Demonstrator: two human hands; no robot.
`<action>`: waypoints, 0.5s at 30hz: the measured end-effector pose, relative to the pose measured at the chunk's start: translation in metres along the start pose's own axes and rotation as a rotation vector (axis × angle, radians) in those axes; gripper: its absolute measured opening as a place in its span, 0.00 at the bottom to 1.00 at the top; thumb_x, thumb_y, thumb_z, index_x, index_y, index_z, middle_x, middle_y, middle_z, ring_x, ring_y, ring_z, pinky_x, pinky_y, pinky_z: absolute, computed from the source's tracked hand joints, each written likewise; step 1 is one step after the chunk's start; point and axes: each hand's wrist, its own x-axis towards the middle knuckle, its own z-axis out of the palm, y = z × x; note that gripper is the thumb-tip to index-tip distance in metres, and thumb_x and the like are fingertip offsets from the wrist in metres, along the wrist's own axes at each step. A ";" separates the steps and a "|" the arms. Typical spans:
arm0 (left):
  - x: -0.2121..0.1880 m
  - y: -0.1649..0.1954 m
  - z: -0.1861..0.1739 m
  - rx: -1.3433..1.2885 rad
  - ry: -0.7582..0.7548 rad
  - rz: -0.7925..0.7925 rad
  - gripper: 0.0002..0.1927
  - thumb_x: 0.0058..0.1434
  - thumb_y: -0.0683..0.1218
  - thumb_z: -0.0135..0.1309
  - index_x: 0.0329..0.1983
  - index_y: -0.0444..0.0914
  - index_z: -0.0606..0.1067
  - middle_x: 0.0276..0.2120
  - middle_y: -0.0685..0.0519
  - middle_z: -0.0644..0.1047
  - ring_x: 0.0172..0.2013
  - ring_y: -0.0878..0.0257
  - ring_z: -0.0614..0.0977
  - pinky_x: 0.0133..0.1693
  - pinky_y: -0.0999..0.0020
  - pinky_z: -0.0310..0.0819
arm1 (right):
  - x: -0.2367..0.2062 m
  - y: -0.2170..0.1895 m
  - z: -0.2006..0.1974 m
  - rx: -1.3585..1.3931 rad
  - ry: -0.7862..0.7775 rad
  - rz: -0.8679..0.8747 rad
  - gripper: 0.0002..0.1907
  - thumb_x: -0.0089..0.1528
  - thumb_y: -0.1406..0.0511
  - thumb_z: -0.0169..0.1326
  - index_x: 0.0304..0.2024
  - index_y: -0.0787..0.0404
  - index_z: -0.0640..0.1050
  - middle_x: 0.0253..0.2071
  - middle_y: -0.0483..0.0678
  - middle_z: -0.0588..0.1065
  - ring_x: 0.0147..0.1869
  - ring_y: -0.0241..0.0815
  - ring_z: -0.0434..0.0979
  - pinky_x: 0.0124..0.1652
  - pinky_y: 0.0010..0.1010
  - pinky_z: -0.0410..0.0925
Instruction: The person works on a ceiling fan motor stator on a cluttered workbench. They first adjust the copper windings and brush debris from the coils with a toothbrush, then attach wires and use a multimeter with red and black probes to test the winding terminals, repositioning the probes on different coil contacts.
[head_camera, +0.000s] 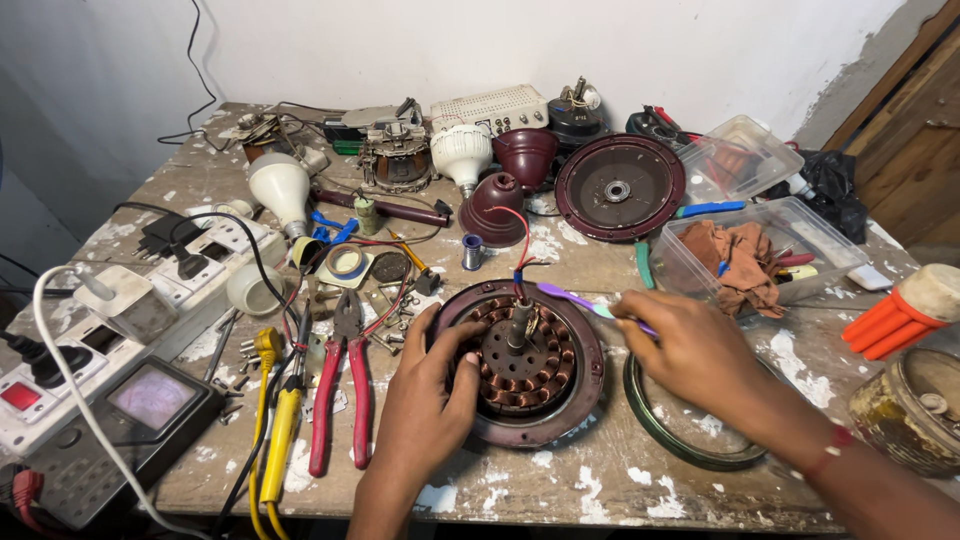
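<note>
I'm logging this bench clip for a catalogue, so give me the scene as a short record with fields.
setting: paint-spattered wooden workbench against a white wall
left hand: grips the rim of a maroon fan motor with copper windings
right hand: holds a purple toothbrush over the motor
left of motor: red-handled pliers, yellow screwdriver, multimeter
right of motor: dark ring, clear box of brown rags
behind: maroon motor cover, white bulbs
</note>
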 end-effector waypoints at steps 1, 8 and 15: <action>0.000 0.000 0.000 -0.004 -0.007 -0.025 0.17 0.62 0.44 0.50 0.53 0.42 0.78 0.66 0.35 0.65 0.61 0.38 0.74 0.58 0.54 0.69 | -0.005 0.002 -0.008 -0.013 -0.039 0.041 0.12 0.60 0.59 0.54 0.44 0.54 0.81 0.35 0.50 0.82 0.38 0.52 0.83 0.38 0.45 0.72; 0.002 -0.003 0.001 0.010 -0.014 -0.005 0.14 0.62 0.44 0.51 0.50 0.39 0.78 0.66 0.34 0.64 0.60 0.38 0.75 0.57 0.53 0.70 | -0.013 0.012 -0.055 -0.085 -0.411 0.322 0.14 0.64 0.53 0.57 0.46 0.51 0.83 0.33 0.47 0.85 0.37 0.42 0.84 0.42 0.37 0.75; 0.003 -0.002 0.000 0.011 -0.033 -0.025 0.15 0.61 0.44 0.51 0.51 0.40 0.78 0.67 0.34 0.62 0.59 0.37 0.75 0.56 0.53 0.70 | 0.012 -0.007 -0.018 0.183 -0.060 0.026 0.18 0.61 0.58 0.55 0.52 0.55 0.79 0.35 0.52 0.82 0.37 0.49 0.83 0.38 0.42 0.72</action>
